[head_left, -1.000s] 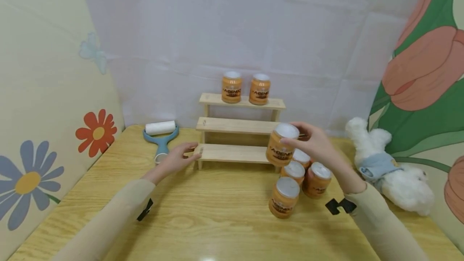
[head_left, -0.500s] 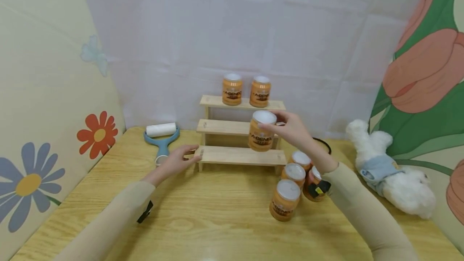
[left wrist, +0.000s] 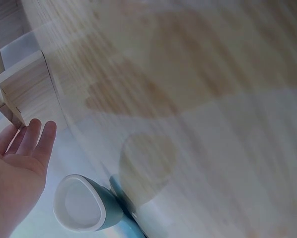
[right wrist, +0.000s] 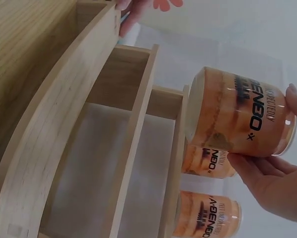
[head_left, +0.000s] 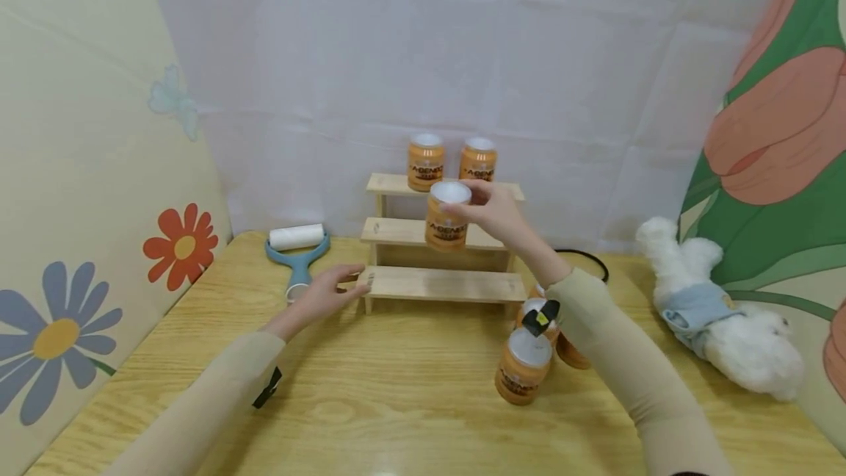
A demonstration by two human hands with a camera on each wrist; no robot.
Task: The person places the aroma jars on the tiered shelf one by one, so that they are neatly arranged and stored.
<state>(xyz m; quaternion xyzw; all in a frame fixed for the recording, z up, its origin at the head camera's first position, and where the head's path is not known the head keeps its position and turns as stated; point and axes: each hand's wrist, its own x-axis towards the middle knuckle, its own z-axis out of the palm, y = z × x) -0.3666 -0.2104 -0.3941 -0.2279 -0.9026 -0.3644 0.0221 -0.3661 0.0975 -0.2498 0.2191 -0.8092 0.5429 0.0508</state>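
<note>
An orange can [head_left: 446,220] with a pale top is gripped near its upper rim by my right hand [head_left: 494,213]. In the head view it overlaps the middle step of a three-step wooden shelf [head_left: 443,283]. The right wrist view shows the thumb and fingers around the upper end of this can [right wrist: 243,113]. My left hand [head_left: 325,292] touches the left end of the lowest step, its fingers fairly straight in the left wrist view. Two more orange cans stand on the top step, the left can [head_left: 426,162] and the right can [head_left: 478,159], the latter partly hidden by my right hand.
Several orange cans stand on the table right of the shelf; the front can [head_left: 523,367] shows best, others are behind my right sleeve. A blue lint roller [head_left: 297,252] lies at the back left. A white plush toy [head_left: 717,307] lies at the right.
My right hand has carried the can left and up, from above the cans on the table to before the middle step. My left hand has stayed at the shelf's left end.
</note>
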